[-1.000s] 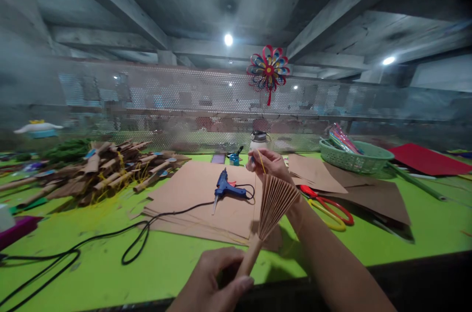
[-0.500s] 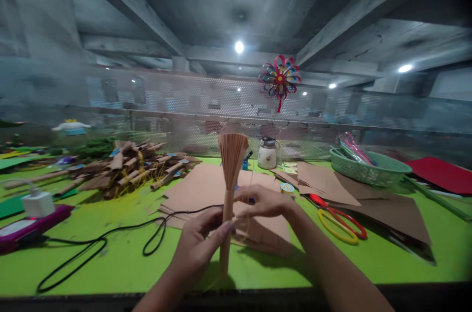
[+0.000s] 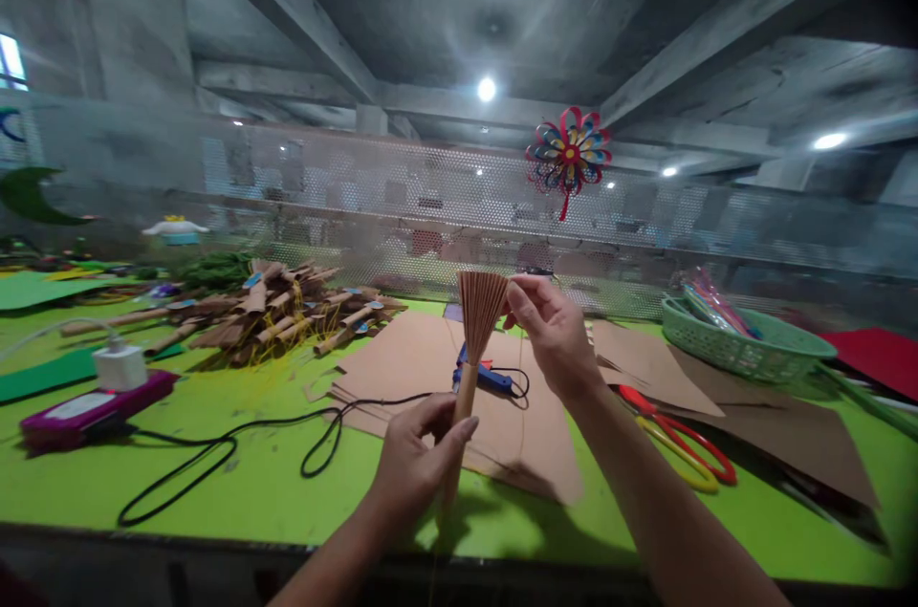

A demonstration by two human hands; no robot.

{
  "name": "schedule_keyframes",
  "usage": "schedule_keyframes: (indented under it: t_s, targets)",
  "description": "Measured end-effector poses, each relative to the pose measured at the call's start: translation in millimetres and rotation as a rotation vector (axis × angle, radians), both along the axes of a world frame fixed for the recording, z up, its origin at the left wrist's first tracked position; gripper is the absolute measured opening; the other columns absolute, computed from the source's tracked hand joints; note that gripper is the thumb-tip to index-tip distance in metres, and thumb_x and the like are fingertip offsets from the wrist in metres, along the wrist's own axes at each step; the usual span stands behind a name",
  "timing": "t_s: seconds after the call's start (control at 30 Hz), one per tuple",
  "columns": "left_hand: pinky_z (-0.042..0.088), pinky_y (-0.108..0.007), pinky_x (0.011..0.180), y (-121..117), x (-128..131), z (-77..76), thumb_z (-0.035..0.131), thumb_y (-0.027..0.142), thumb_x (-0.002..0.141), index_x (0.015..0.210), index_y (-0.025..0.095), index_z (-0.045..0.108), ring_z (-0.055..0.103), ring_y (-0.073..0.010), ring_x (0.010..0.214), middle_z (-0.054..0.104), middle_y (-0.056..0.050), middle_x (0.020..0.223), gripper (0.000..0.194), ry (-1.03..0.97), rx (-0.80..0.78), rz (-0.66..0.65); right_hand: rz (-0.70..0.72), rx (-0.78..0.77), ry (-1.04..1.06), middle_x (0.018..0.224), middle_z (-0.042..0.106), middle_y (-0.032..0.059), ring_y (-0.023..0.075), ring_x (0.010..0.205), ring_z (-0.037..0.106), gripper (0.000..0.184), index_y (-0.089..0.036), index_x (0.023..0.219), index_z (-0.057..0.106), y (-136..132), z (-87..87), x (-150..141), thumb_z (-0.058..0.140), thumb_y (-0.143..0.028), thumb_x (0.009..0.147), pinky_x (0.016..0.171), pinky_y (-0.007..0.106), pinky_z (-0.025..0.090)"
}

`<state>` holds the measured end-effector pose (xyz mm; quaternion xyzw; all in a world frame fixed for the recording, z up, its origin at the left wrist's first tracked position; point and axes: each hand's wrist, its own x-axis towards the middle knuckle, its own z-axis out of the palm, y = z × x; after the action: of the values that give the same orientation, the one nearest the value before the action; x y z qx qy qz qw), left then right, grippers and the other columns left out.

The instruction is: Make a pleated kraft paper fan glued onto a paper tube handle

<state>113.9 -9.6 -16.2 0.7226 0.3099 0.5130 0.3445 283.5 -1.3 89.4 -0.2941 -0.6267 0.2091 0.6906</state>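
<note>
My left hand (image 3: 420,454) is wrapped round the rolled handle of a small brown paper broom (image 3: 480,315), which stands nearly upright with its pleated head fanned out on top. At the right edge of that fan, my right hand (image 3: 556,339) pinches the pleats between thumb and fingers. A thin thread hangs below my right hand. Behind the broom, a blue glue gun (image 3: 496,381) rests on brown paper sheets (image 3: 402,349), partly covered by the broom.
Scissors (image 3: 681,444) with red and yellow handles lie to the right, beside more brown paper (image 3: 781,444). A green basket (image 3: 760,354) stands behind them. Several finished paper brooms (image 3: 287,320) are heaped at the left. A black cord (image 3: 215,444) runs from a purple power strip (image 3: 100,411).
My right hand has moved up from the handle to the right edge of the pleated head. The head has spread wider. The view has shifted slightly left.
</note>
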Motion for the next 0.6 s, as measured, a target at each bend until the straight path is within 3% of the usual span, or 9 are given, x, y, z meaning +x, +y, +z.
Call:
schedule_keyframes:
  t_s: [0.13, 0.3, 0.43, 0.6]
  targets:
    - [0.046, -0.025, 0.063, -1, -2, -4.2, 0.059, 0.034, 0.080, 0.088, 0.014, 0.066, 0.057, -0.0156, 0.067, 0.065, -0.004, 0.073, 0.023, -0.005, 0.010, 0.005, -0.056, 0.018, 0.053, 0.062, 0.060, -0.0006, 0.0102, 0.055, 0.053, 0.019, -0.016, 0.078, 0.061, 5, -2.2, -6, 0.061, -0.035, 0.081, 0.052, 0.024, 0.045]
    - [0.046, -0.025, 0.060, 2, -3, -5.8, 0.060, 0.036, 0.079, 0.088, 0.014, 0.066, 0.057, -0.0155, 0.065, 0.064, -0.004, 0.071, 0.025, -0.069, -0.034, 0.045, -0.062, 0.014, 0.133, 0.058, 0.060, -0.0012, 0.0103, 0.050, 0.054, 0.019, -0.015, 0.075, 0.061, 10, -14.0, -5, 0.063, -0.034, 0.079, 0.048, 0.024, 0.045]
    - [0.044, -0.023, 0.055, 5, -3, -4.7, 0.060, 0.038, 0.078, 0.084, 0.013, 0.065, 0.056, -0.0148, 0.061, 0.062, -0.003, 0.065, 0.026, -0.159, -0.100, 0.114, -0.037, -0.023, 0.182, 0.059, 0.063, -0.0002, 0.0117, 0.051, 0.057, 0.017, -0.016, 0.074, 0.060, 11, -30.4, -6, 0.065, -0.031, 0.079, 0.051, 0.026, 0.047]
    - [0.042, -0.021, 0.051, 9, -5, -1.8, 0.061, 0.040, 0.076, 0.081, 0.013, 0.065, 0.055, -0.0137, 0.057, 0.060, -0.001, 0.059, 0.027, -0.229, -0.180, 0.097, 0.002, -0.081, 0.092, 0.066, 0.066, 0.0011, 0.0143, 0.061, 0.062, 0.010, -0.017, 0.081, 0.061, -3, -47.2, -5, 0.064, -0.026, 0.079, 0.060, 0.030, 0.051]
